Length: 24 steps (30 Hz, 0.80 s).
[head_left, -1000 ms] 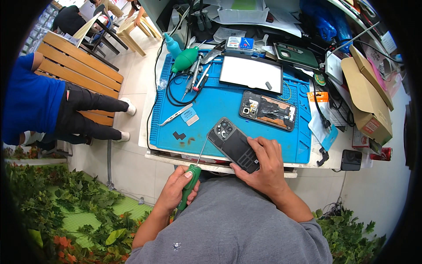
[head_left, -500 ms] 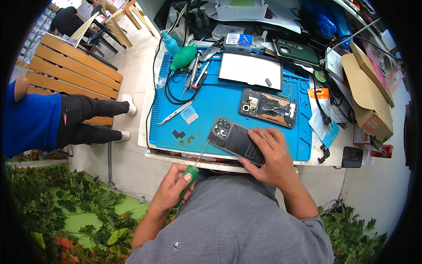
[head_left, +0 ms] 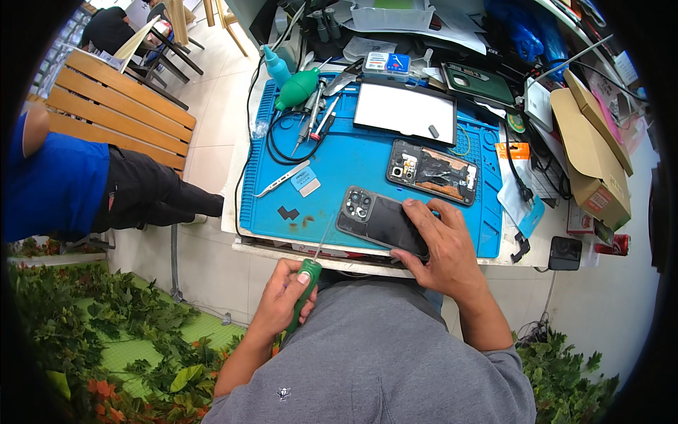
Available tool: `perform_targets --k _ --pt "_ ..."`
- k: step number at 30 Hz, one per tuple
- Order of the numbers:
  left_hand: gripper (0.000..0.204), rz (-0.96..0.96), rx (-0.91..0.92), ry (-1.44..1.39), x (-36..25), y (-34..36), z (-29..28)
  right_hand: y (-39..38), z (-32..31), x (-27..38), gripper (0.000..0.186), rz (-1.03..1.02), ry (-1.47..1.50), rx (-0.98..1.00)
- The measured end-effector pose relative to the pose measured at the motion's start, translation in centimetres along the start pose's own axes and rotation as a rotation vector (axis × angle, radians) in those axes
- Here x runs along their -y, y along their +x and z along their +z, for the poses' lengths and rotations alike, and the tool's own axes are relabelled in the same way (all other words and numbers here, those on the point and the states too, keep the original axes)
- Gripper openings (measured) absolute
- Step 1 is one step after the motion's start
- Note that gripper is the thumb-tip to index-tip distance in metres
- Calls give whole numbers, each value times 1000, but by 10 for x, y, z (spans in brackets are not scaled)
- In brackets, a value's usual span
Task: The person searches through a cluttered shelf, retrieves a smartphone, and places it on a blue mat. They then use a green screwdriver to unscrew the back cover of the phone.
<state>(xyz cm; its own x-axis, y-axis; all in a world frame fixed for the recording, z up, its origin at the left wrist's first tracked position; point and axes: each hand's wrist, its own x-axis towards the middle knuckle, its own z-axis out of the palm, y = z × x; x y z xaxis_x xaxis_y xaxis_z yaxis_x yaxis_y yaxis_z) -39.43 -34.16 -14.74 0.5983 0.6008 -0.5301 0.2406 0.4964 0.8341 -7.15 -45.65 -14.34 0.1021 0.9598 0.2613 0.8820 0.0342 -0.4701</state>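
Observation:
In my left hand (head_left: 286, 293), the fingers are closed round the green handle of a screwdriver (head_left: 308, 274). Its thin metal shaft points up and away, with the tip just off the left edge of a dark phone (head_left: 381, 220). That phone lies tilted, its camera rings at the upper left, over the near part of a blue work mat (head_left: 282, 230). My right hand (head_left: 448, 251) grips the phone's right end, fingers along the far edge and thumb at the near edge. Beyond it, an opened phone (head_left: 432, 172) with its inner parts bared rests on the mat.
White tweezers (head_left: 282, 178), small black pieces (head_left: 287, 213) and a white tray (head_left: 404, 111) lie on the mat. A green air blower (head_left: 297, 89) sits by several pen-like tools. An open cardboard box (head_left: 590, 155) stands at right. Another person (head_left: 63, 180) is at left.
The phone has shifted slightly right under my right hand, and the screwdriver tip has come away from its edge. The other person at left has stepped and turned.

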Motion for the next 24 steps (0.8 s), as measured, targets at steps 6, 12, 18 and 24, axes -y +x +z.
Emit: perform_targets --k 6,12,18,24 --pt "27 11 38 59 -3 -6 -2 -1 3 1 85 13 8 -34" --pt "26 14 52 54 6 -6 -2 -2 3 1 85 3 6 -53" --pt "25 11 36 54 4 -5 2 -4 4 1 85 2 8 -70" --pt "25 0 23 50 4 -5 4 -5 6 3 84 -11 24 -104"
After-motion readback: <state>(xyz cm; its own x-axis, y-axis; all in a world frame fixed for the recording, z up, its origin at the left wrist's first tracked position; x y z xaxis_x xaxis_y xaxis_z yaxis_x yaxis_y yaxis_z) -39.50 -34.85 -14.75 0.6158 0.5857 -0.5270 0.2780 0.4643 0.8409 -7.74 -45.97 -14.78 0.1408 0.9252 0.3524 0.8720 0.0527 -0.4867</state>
